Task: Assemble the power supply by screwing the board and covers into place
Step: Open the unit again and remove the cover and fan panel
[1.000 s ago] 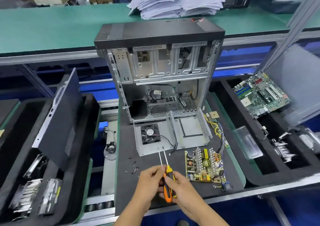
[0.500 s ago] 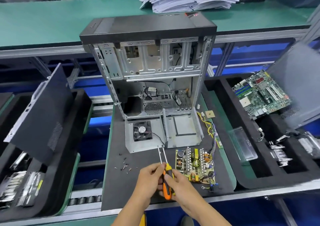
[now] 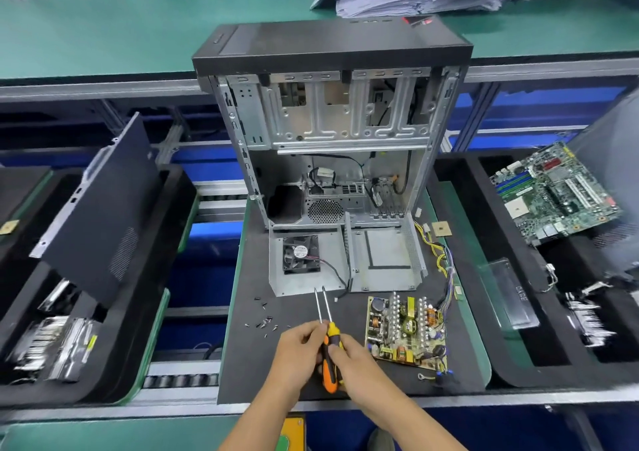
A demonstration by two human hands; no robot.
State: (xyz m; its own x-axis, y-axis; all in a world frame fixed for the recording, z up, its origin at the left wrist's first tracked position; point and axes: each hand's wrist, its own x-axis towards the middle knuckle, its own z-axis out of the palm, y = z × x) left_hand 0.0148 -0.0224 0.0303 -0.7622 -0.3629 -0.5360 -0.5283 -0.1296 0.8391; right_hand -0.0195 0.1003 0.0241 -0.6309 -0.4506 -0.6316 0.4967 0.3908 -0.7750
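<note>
From the head view, two screwdrivers (image 3: pixel 328 343) (orange-and-black handles, shafts side by side) are gripped between the left hand (image 3: pixel 299 347) and right hand (image 3: pixel 352 355). One power supply board (image 3: pixel 406 333) lies just right of the right hand. Two metal covers are laid beyond the hands: one with a fan (image 3: pixel 301 253), one bare (image 3: pixel 385 257). Loose screws (image 3: pixel 264 322) are scattered left of the left hand.

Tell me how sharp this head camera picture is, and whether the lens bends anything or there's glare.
Head view: the middle is sharp, the power supply board and the hands on the screwdrivers are crisp; the right edge smears, blurring the parts beyond the motherboard; wide-angle distortion bows the green bench; lighting is even, with soft sheen on the case top, no harsh glare.
</note>
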